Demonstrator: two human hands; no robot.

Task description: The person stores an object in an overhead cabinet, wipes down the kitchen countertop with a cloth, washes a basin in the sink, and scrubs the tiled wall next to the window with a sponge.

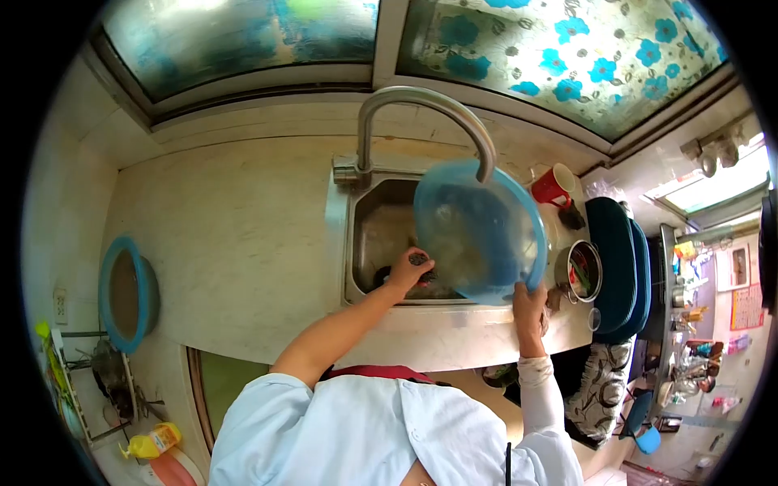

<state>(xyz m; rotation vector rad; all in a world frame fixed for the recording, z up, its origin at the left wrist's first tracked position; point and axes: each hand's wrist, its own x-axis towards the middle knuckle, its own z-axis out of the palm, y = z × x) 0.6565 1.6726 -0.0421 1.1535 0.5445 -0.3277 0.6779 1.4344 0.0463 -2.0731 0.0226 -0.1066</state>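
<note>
A large translucent blue basin [502, 235] is tilted over the right part of the metal sink [381, 215], under the curved faucet [425, 93]. My right hand [530, 312] grips the basin's near right rim. Over the sink, at the basin's left side, my left hand [408, 271] is closed around a small dark object [418, 259] that I cannot make out. More dark material shows just below and beside the fingers. Whether the basin rests on the sink edge is not clear.
Right of the sink stand a red mug [553, 185], a metal pot [583, 271] with red and green items, and a small clear cup [594, 319]. Another blue basin [151, 296] stands at the counter's left end. A window frame [387, 44] lies behind the faucet.
</note>
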